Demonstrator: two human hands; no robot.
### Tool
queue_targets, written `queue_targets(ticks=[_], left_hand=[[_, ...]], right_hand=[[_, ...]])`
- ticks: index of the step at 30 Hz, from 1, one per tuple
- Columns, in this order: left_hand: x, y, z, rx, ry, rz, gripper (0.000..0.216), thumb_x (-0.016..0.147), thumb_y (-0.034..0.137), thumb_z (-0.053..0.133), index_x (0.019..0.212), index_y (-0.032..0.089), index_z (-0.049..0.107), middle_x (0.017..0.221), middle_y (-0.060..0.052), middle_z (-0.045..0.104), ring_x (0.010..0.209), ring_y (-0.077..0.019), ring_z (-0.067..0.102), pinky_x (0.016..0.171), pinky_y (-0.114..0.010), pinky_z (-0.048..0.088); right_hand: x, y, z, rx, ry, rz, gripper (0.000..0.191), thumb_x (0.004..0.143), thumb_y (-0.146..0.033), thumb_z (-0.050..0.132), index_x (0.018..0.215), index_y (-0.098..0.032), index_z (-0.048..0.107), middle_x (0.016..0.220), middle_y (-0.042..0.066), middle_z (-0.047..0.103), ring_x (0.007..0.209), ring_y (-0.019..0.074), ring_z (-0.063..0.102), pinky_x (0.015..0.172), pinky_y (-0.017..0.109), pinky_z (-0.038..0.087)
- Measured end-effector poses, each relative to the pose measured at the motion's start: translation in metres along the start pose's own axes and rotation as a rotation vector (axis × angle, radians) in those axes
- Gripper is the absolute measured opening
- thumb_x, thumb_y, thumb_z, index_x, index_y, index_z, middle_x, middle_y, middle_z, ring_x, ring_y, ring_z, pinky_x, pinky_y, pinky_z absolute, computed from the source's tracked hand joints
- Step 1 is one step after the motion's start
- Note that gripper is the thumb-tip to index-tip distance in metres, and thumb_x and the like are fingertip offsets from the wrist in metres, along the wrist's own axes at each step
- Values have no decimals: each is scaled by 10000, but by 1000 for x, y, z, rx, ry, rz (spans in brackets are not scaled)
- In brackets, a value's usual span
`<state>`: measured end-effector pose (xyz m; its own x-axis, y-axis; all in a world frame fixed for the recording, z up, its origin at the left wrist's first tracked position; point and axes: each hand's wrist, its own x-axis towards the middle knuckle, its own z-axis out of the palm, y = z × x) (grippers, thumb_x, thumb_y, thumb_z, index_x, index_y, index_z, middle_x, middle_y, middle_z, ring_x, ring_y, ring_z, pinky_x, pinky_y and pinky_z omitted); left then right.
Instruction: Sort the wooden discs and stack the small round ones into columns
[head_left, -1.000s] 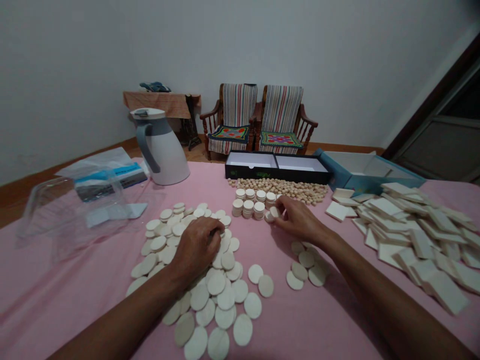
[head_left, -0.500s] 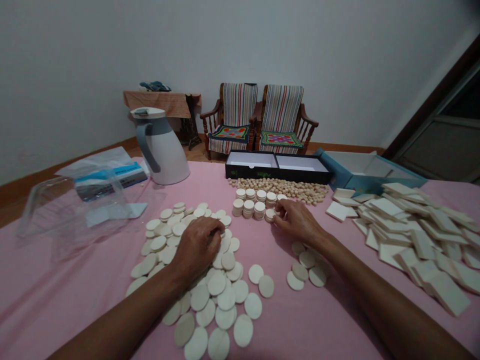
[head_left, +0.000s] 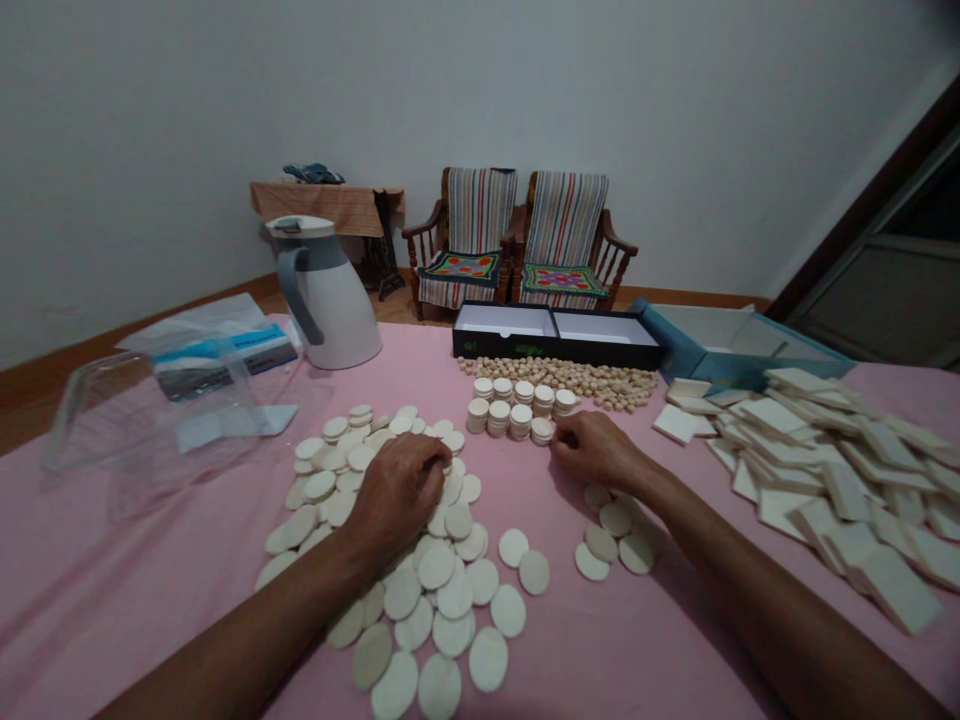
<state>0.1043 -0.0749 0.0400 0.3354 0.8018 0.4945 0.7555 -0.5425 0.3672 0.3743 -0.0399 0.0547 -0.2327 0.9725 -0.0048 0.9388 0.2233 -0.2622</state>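
My bare left forearm (head_left: 247, 625) slants up from the lower left to a bare left hand (head_left: 403, 488), back upward, fingers curled down, tips mostly hidden from me. My bare right forearm (head_left: 757, 585), stretched in from the lower right, ends in a bare right hand (head_left: 600, 450) set slightly farther forward, well apart, fingers bent inward, pointing leftward.

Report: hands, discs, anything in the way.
Left hand over loose discs. Right hand beside short front stack, grip unclear. Right wrist partly hides small disc pile.
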Motion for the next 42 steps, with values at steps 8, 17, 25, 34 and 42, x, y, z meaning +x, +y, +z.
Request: queue_targets(ticks=[8, 17, 25, 34, 42], left_hand=[[0, 0, 1, 3, -1, -2, 183, 751, 94, 469, 786, 182, 627, 781, -41, 662, 757, -195, 586, 717, -330, 462], [1, 0, 1, 19, 18, 6, 177, 761, 119, 462, 792, 175, 627, 777, -41, 667, 738, -195, 593, 700, -327, 464], [0, -3, 3, -2, 12, -11, 182, 767, 117, 457, 806, 170, 627, 784, -45, 660, 752, -196, 592, 709, -336, 463], [-3, 0, 4, 82, -18, 125, 143, 798, 112, 467, 813, 161, 601, 759, -48, 626, 759, -209, 556, 746, -371, 428], [-4, 1, 4, 18, -42, 150, 160, 816, 100, 470, 860, 160, 612, 819, -58, 640, 802, -203, 558, 763, -357, 428]], right_hand=[[-23, 41, -34, -80, -222, -16, 146, 662, -102, 558, 760, -171, 641, 776, 53, 656, 687, 166, 561, 570, 249, 336], [-45, 49, -18, 34, -187, -109, 278, 672, -61, 545, 919, -178, 594, 910, 65, 603, 773, 167, 545, 652, 251, 391], [-28, 37, -2, 104, -53, -114, 269, 711, -104, 558, 973, -161, 579, 944, 81, 562, 745, 154, 541, 664, 259, 406], [-24, 23, -2, 143, 76, -120, 197, 718, -171, 577, 914, -168, 564, 881, 63, 556, 746, 166, 512, 648, 264, 382], [6, 3, 1, 174, 225, -213, 165, 721, -162, 562, 883, -176, 536, 856, 42, 553, 769, 162, 498, 664, 259, 361]])
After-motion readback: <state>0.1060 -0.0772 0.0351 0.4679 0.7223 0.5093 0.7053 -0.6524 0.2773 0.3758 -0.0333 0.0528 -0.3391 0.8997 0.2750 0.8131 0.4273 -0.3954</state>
